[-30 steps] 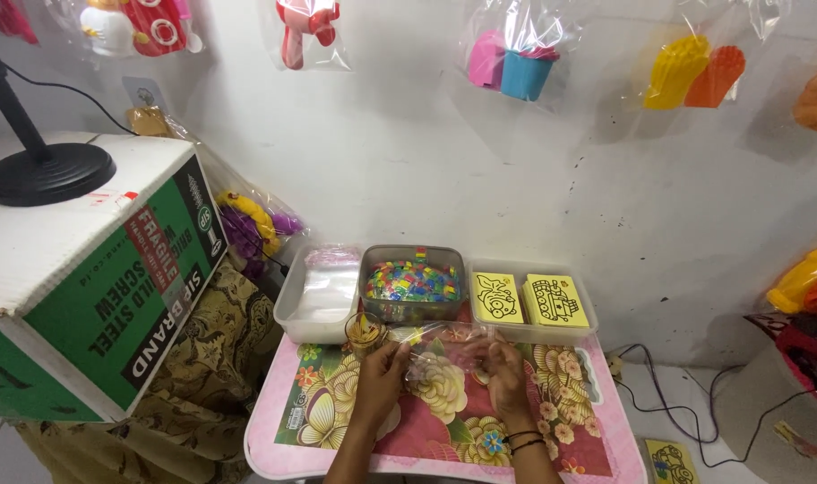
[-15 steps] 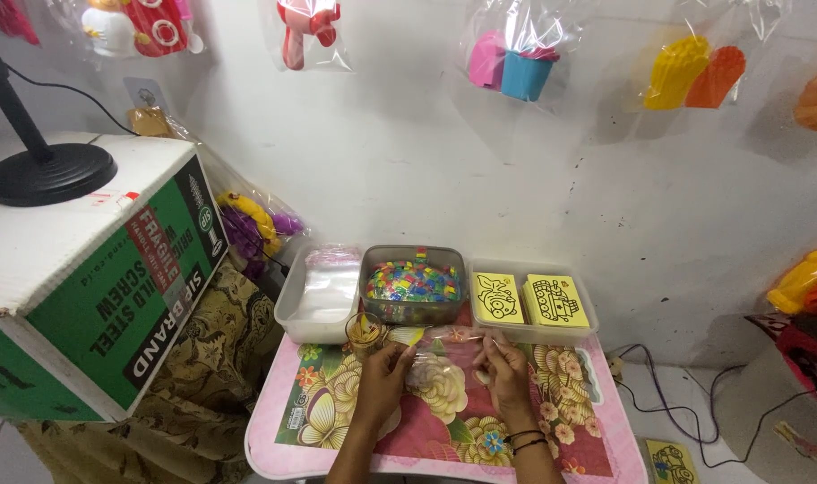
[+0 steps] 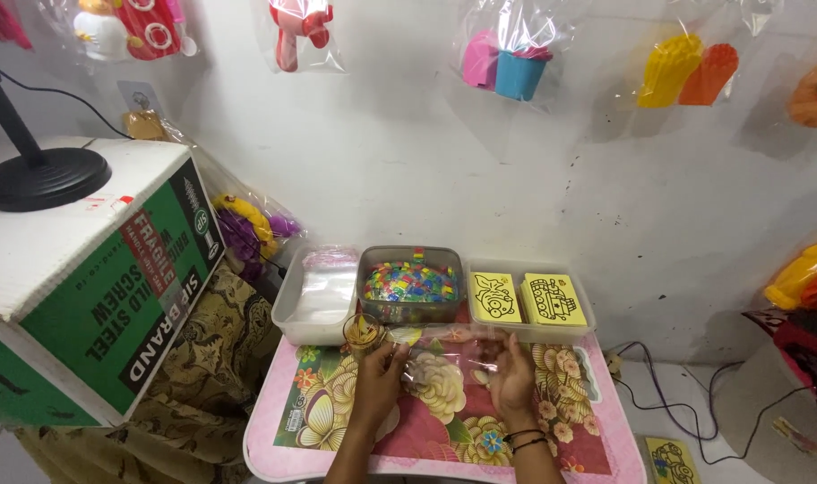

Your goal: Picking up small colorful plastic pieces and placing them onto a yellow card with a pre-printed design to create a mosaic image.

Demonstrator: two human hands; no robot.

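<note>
Both my hands rest over a small pink table (image 3: 292, 444) with a flower print. Between them I hold a clear plastic bag (image 3: 449, 351) with small items inside, stretched flat above the tabletop. My left hand (image 3: 379, 376) grips its left end, close to a small brown cup (image 3: 363, 332). My right hand (image 3: 514, 378) pinches the right end and wears dark bands at the wrist. Behind the bag stand three trays: clear bags (image 3: 319, 291), colourful small pieces (image 3: 411, 280), and yellow picture cards (image 3: 527, 298).
A green and white cardboard box (image 3: 86, 278) with a black lamp base (image 3: 43, 177) on top stands at the left. Bagged toys hang on the white wall (image 3: 408, 161). Cables (image 3: 686, 403) lie on the floor at the right, with a patterned cloth (image 3: 202, 394) below the box.
My hands have moved apart along the bag, pulling it flatter and wider; earlier it was bunched between them. The head view has hardly shifted.
</note>
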